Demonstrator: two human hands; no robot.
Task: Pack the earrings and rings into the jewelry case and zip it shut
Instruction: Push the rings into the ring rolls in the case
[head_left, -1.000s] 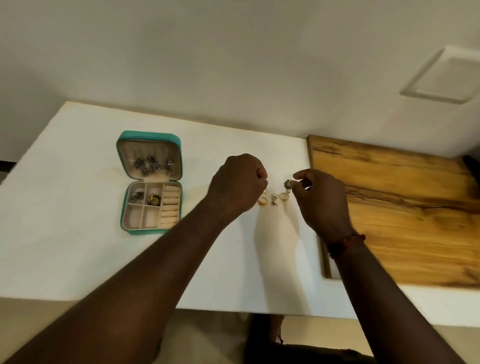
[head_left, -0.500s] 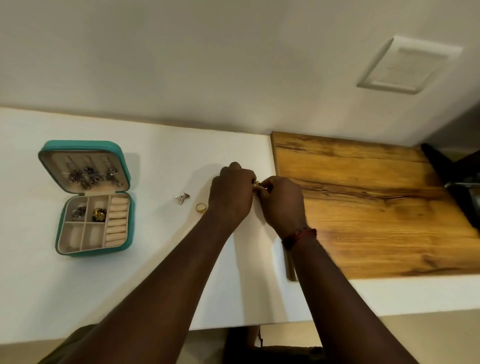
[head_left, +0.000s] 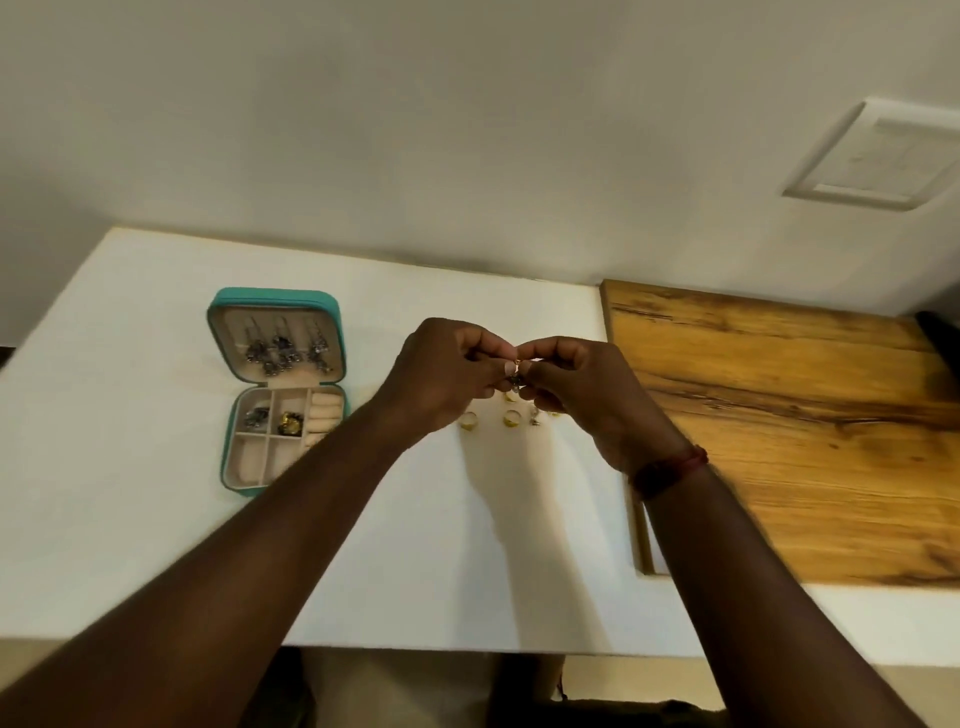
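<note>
two bare arms reach forward over the white desk (head_left: 156, 519). the right wrist wears a red band (head_left: 670, 470). the left hand (head_left: 447, 374) and the right hand (head_left: 582, 384) meet above the desk, fingertips pressed together, both pinching one small earring (head_left: 516, 371). it is thin, gold at the top and dark at the bottom, and it hangs straight up and down between the fingers. just under the hands, gold rings (head_left: 511, 417) and another small earring (head_left: 534, 419) lie in a row on the desk. well to the left sits the open teal case (head_left: 275, 301). its lid stands up at the back with dark earrings hanging in it. the bottom tray has little boxes and soft rolls. a wooden board (head_left: 779, 415) lies on the right.
</note>
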